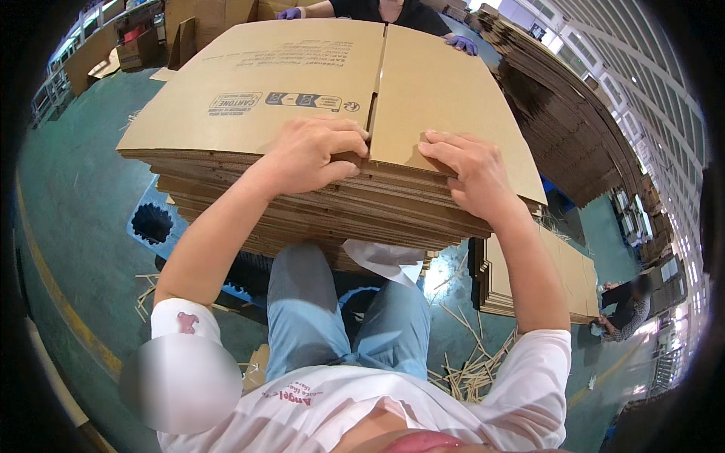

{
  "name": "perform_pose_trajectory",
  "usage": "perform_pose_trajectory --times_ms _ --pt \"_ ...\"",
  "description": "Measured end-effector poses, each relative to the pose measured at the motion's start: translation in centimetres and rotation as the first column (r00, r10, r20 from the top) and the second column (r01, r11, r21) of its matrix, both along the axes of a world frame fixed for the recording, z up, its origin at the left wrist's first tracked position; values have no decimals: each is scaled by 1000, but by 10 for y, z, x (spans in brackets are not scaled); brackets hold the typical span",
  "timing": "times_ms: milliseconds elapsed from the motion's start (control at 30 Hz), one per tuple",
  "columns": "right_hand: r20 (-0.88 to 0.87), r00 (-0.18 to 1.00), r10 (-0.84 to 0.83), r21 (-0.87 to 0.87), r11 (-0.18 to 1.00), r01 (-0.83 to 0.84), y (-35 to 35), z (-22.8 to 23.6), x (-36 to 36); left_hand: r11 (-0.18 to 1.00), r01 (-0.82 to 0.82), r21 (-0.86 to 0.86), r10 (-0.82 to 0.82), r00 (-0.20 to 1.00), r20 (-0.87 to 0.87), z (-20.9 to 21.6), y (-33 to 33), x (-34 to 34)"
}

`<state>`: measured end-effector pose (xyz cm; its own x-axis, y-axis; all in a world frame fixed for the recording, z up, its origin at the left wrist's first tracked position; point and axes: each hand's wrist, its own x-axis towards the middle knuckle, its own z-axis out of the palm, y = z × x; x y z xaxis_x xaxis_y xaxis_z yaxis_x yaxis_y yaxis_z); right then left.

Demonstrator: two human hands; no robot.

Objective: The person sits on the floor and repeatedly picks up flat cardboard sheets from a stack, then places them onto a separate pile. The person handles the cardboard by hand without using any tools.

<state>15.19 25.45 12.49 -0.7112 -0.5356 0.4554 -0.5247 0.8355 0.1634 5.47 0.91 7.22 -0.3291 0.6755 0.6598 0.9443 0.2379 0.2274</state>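
Note:
A tall stack of flat brown cardboard sheets [325, 208] stands in front of me. The top cardboard sheet [294, 83] bears dark print and is split by a slot running away from me. Just left of that slot, my left hand [317, 155] is closed on the near edge, its fingers curled on top and the thumb lower at the front. To the right of the slot, my right hand [468, 167] grips the same edge, with fingers bent over the right flap [445, 98] and the thumb at the front.
A person with purple gloves [462, 45] stands at the stack's far side. A blue pallet [155, 219] shows under it at left. More cardboard stacks [570, 113] rise at right. Cardboard strips [472, 374] litter the floor. Another person [627, 306] is farther right.

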Motion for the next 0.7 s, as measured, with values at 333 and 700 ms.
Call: perform_pose_trajectory --times_ms 333,700 --pt "333 943 12 46 999 -29 -1 29 -2 982 -22 -186 20 1000 -14 23 -5 -11" --pt "717 473 -512 -383 278 881 118 62 -94 849 447 -281 -273 827 492 72 10 -99"
